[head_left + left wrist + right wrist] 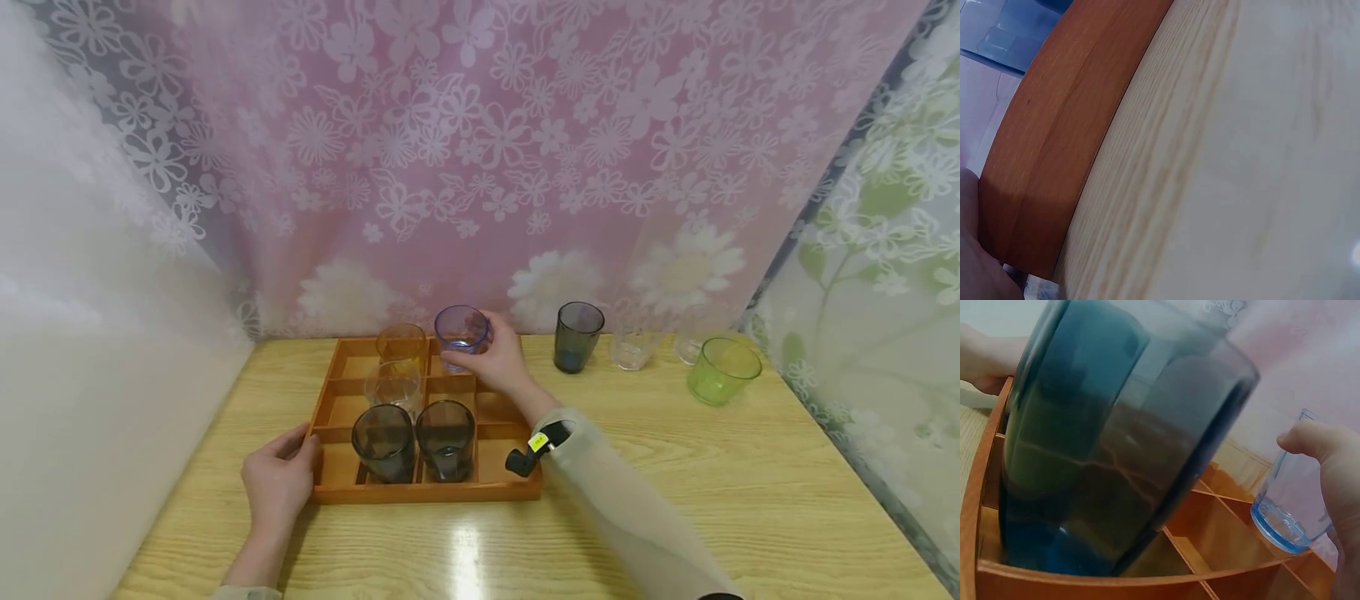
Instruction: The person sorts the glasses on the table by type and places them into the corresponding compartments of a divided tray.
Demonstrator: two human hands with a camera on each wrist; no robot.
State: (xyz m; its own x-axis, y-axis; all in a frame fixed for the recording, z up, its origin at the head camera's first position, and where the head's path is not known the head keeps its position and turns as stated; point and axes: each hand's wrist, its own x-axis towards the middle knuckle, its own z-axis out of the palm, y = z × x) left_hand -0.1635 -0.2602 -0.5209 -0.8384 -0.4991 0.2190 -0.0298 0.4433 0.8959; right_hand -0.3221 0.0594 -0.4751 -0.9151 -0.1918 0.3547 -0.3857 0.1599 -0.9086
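A divided wooden tray [427,493] lies on the table, its front left corner held by my left hand [279,479]. At its back middle, my right hand [501,358] grips a blue-tinted glass [459,333], thumb on the near side of the wall. In the right wrist view the base of this blue glass [1282,528] overlaps the compartment dividers. Two dark grey glasses [384,446] stand side by side in the front row. Behind them are a clear glass [393,390] and, at the back, an amber glass [401,343].
To the tray's right, along the back of the table, stand a dark grey glass [577,337], two clear glasses [632,350] and a green glass [723,372]. A flowered curtain [480,167] hangs right behind. One dark grey glass [1116,437] fills much of the right wrist view.
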